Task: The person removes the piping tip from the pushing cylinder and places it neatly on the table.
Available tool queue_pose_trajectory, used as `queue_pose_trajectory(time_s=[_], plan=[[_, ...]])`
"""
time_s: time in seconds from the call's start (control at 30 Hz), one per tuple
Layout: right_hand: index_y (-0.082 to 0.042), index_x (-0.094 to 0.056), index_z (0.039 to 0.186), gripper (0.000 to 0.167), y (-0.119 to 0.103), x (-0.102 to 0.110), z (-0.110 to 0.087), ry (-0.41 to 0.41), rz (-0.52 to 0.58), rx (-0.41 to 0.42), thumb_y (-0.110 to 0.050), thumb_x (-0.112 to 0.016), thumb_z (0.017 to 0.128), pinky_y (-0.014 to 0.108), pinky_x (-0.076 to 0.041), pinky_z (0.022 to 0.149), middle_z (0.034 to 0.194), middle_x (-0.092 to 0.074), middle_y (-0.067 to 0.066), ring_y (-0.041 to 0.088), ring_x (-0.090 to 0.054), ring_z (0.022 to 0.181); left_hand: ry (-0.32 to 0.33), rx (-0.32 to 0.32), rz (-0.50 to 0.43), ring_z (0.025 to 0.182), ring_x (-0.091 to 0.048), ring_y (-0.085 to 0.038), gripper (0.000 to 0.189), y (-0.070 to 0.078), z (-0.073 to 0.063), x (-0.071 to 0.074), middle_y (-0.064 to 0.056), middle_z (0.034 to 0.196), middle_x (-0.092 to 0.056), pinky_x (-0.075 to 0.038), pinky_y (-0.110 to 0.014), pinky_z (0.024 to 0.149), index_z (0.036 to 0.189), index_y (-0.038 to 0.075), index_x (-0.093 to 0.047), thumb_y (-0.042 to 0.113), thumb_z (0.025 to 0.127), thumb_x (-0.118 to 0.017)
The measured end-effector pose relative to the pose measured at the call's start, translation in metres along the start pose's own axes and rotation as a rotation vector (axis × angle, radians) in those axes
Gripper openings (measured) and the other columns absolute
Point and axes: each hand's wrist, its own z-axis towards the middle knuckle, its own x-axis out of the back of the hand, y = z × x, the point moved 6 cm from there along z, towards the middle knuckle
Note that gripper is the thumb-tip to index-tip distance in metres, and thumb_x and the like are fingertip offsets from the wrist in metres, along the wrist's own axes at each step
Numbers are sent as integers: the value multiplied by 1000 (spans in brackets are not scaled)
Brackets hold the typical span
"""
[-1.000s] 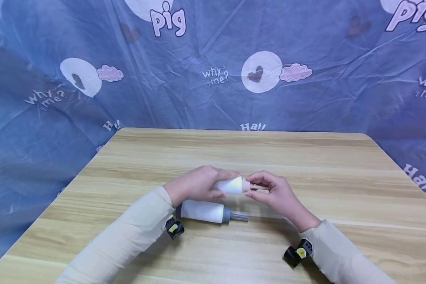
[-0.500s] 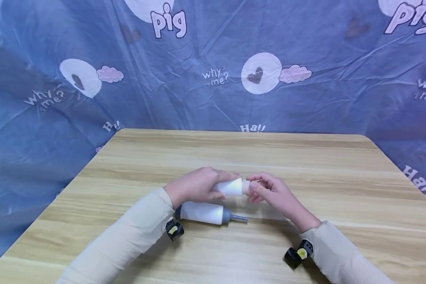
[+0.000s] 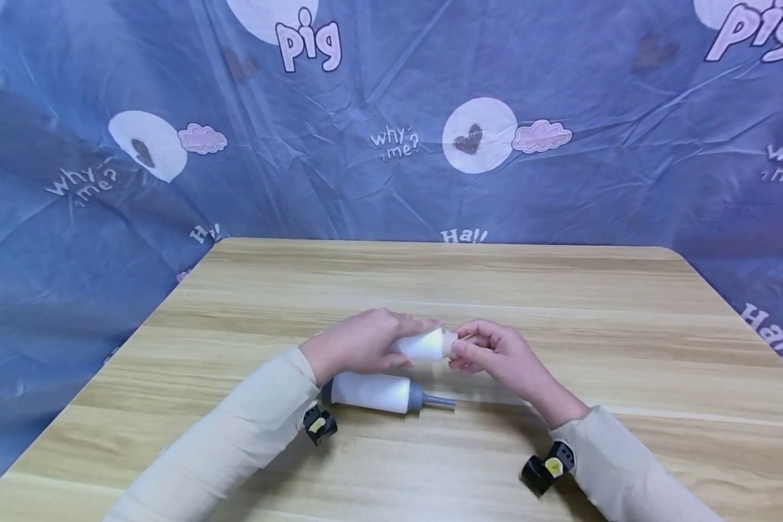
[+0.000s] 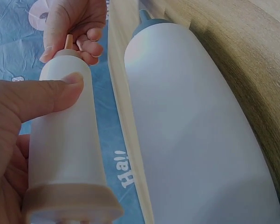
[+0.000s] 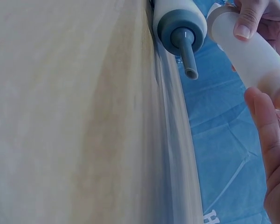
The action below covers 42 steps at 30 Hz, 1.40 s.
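Note:
A white squeeze bottle (image 3: 424,345) with a beige nozzle cap (image 3: 449,344) lies sideways in my left hand (image 3: 367,339). The left thumb crosses the bottle's body in the left wrist view, and the other fingers wrap beneath it. At the cap end, my right hand (image 3: 501,354) pinches the cap between thumb and fingers. Its slim nozzle (image 4: 69,42) pokes out between those fingers. On the near side lies a larger white squeeze bottle (image 3: 372,392) with a grey cap and grey nozzle (image 5: 186,56), which neither hand grips.
Both hands work over a wood-grain table (image 3: 528,290). Behind it hangs a blue printed cloth (image 3: 339,181), which also runs along the left and right sides. Black cameras (image 3: 320,424) sit on the wrists, over beige sleeves.
The right thumb has shifted upward over the cap, and the fingers have curled farther beneath it. The nozzle is now mostly covered in the head view. The left hand stays put.

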Motion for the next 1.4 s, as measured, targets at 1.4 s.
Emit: queue_pose_trajectory(time_s=[1.4], plan=[[0,-56,100,31,-7,0,-1,102,-149,231,7,-71,73,21,-50,78,99,-60,5,8,-60,87,11,4,-31,107,-60,-20,62,-10,-6,-2,-6,134,-52,-48,-29,90,136,9,-47,17,80,-72]])
